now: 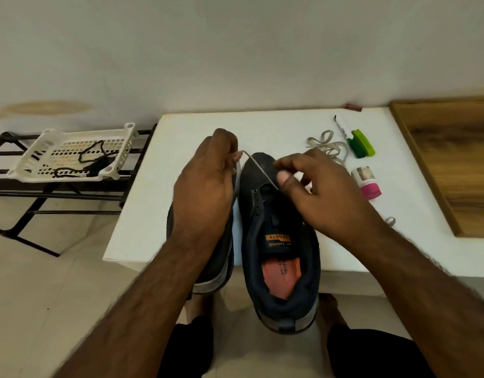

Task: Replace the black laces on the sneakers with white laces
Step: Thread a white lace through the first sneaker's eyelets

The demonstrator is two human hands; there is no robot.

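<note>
Now, seen from the head: 2 dark sneakers on the desk (180, 124), heels hanging over the near edge for easy reach. Left hand (208, 173) pinching the tip of a white lace (258, 166), pulling it tight across the toe. Right hand (314, 186) pinching the same lace by the top holes of the right sneaker (279, 241), likely to feed it through. Left sneaker (224, 257) mostly hidden under the arm. More white lace (326, 144) waiting behind. Black laces (90, 162) put away in the white basket (47, 137).
</note>
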